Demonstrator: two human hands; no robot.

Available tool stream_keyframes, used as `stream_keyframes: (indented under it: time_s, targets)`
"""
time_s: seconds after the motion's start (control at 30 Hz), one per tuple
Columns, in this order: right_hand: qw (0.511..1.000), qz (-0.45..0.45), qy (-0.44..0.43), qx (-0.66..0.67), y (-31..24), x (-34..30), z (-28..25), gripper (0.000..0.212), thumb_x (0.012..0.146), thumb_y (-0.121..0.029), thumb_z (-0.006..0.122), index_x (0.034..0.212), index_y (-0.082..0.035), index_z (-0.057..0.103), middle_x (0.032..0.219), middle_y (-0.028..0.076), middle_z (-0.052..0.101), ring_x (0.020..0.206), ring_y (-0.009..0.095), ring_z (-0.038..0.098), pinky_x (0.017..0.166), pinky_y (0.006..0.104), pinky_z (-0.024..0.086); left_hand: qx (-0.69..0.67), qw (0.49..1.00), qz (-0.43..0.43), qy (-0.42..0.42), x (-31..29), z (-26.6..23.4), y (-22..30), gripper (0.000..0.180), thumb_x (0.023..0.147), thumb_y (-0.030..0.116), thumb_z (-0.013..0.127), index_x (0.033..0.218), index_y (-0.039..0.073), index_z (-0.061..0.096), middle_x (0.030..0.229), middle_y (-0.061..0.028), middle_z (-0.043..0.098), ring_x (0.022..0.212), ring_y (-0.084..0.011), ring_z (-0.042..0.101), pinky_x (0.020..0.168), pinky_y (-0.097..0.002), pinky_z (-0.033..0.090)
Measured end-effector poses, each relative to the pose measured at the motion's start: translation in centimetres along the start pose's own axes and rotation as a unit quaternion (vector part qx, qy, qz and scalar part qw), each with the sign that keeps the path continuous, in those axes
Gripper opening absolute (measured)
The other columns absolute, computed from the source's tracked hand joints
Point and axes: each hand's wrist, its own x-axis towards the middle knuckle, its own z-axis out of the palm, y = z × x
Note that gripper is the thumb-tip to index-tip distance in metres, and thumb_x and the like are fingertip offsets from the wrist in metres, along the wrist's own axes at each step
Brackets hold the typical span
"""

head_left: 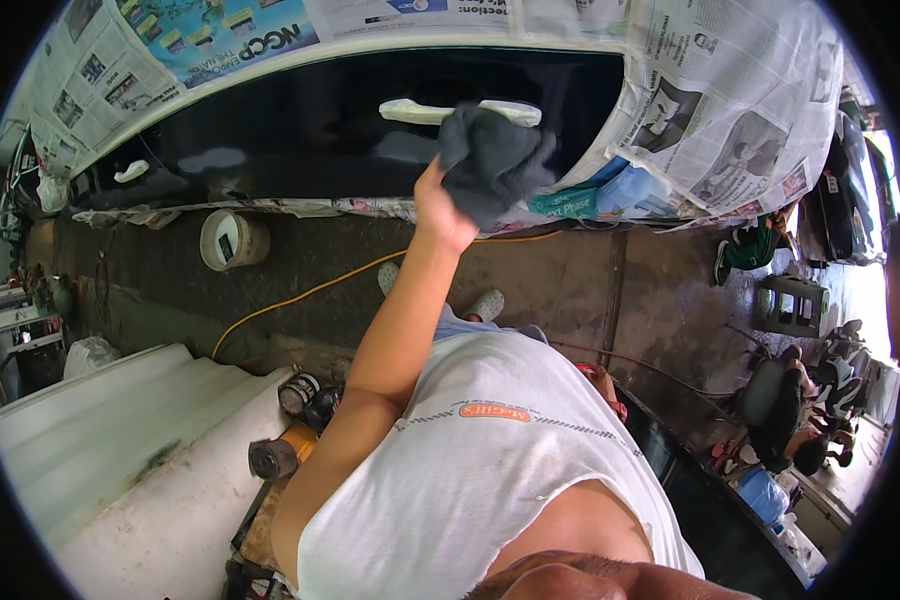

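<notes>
My left hand (444, 212) is closed around a bunched dark grey cloth (492, 165), most of its fingers hidden by the cloth. The cloth is in front of a glossy black car panel (300, 125) and covers part of a masked door handle (410, 112); I cannot tell whether it touches the panel. Down by my right hip, my right hand (602, 384) is partly hidden behind my white shirt, its fingers seemingly curled. Something small and red shows at that hand, too little of it to name.
Newspaper (730, 110) masks the car around the black panel. On the floor stand a pale bucket (234, 240) and a green-grey stool (792, 305); a yellow hose (310, 290) crosses it. A large white panel (150, 440) lies behind my left side. Another person (790, 420) is at right.
</notes>
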Motion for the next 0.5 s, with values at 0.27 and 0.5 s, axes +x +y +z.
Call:
stream_keyframes:
  time_s: [0.27,0.5]
  targets:
    - [0.998,-0.019,0.03,-0.06,-3.3,-0.8,-2.0,0.058,0.098,-0.044,0.075,0.135,0.0,0.069,0.115,0.023,0.078,0.109,0.039,0.076,0.093,0.047,0.059,0.393,0.812,0.356,0.244,-1.1,-8.3,0.4,0.068,0.114,0.039,0.052,0.17,0.007,0.03,0.171,-0.0183,0.04,0.15,-0.0342,0.049,0.121,-0.0448,0.042]
    - [0.996,-0.034,0.084,-0.016,-4.9,0.8,-2.2,0.056,0.098,-0.041,0.076,0.136,0.0,0.068,0.113,0.022,0.079,0.108,0.035,0.076,0.093,0.0439,0.059,0.915,0.296,0.232,0.143,3.4,-10.6,-3.7,0.076,0.107,0.036,0.055,0.171,0.005,0.027,0.178,-0.0274,0.017,0.165,-0.0481,0.011,0.115,-0.0681,0.032]
